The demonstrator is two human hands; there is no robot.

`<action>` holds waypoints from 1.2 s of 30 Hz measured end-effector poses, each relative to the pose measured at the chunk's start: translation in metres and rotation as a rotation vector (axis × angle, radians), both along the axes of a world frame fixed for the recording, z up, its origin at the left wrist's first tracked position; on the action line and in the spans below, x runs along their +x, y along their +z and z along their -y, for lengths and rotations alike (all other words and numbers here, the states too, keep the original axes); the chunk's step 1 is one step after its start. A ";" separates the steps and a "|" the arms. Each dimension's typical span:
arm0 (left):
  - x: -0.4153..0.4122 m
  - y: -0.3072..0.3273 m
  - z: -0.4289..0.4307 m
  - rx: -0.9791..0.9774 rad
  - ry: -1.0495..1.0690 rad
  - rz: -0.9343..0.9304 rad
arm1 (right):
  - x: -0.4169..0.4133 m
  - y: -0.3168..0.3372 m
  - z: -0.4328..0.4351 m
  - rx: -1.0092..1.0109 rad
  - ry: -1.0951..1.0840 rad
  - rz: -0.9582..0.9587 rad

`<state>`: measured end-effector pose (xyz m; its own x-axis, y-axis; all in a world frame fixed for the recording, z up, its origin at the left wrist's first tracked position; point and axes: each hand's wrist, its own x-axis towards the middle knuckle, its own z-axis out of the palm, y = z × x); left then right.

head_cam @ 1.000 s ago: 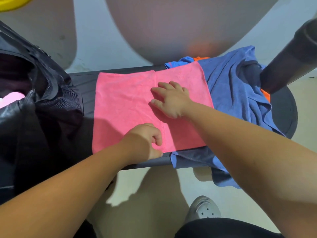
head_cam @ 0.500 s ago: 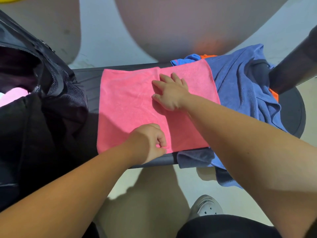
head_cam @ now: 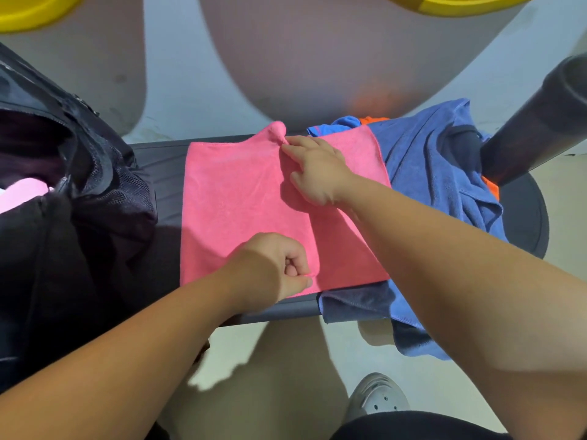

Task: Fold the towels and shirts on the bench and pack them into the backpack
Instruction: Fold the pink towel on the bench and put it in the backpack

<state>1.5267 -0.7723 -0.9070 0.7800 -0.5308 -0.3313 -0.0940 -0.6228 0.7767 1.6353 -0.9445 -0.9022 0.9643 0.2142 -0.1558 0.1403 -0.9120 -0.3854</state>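
At the far hem of the pink towel (head_cam: 235, 211), our right hand (head_cam: 317, 173) pinches a small peak of cloth between thumb and fingertips and holds it just off the bench (head_cam: 158, 160). Nearer to us, our left hand (head_cam: 273, 268) is curled, with thumb and forefinger nipping the towel's near hem on roughly the same line across.

We judge this to be the start of a fold. Both hands hold the midline, so the next move calls for lifting the two pinches together and laying one half over the other with the hems meeting squarely.

The towel looks like soft, short-piled microfibre. It is flat and rectangular with a stitched border, and should drape limply and crease easily. Its right part overlaps a rumpled blue shirt (head_cam: 438, 173), with an orange garment (head_cam: 490, 188) showing beneath. A grey-blue cloth (head_cam: 352, 304) hangs off the near edge. At the left end the black backpack (head_cam: 79, 217) gapes open, mesh pocket outward, with a pale pink item (head_cam: 22, 192) already inside.
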 end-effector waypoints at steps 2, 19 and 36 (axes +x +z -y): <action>0.004 0.015 0.012 0.024 -0.097 0.017 | -0.002 0.004 0.009 0.002 -0.012 0.029; -0.010 0.007 0.136 0.064 -0.199 0.187 | -0.033 0.001 0.121 -0.167 -0.096 -0.005; 0.062 -0.006 0.048 0.273 0.144 0.528 | -0.032 -0.014 0.111 -0.232 -0.266 0.066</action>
